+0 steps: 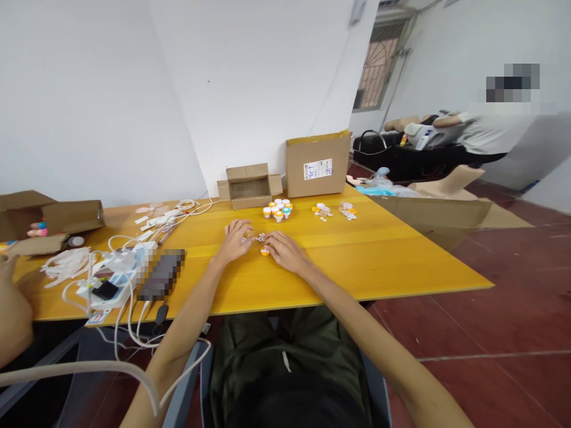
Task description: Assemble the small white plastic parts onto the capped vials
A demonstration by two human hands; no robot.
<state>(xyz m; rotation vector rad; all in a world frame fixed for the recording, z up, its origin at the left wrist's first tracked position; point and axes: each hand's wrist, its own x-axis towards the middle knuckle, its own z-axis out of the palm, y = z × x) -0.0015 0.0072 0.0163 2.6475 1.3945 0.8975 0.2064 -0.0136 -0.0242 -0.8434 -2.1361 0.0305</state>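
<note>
Both my hands rest on the yellow table [379, 255], close together near its middle. My left hand [235, 239] has its fingers curled over small white pieces [260, 237] that lie between the hands. My right hand [285, 249] lies beside a small orange cap [264, 251], fingers bent toward the same pieces. What each hand pinches is too small to make out. Just beyond the hands stands a cluster of small white bottles with orange and teal caps [277, 210].
Two more small heaps of caps and parts [322, 210] [347, 210] lie right of the bottles. An open cardboard box [250, 185] and a taller closed box [317, 163] stand at the far edge. Cables, a power strip [111, 279] and white strips crowd the left. Another person's arm [13, 309] shows at left; a second person [491, 134] is at far right.
</note>
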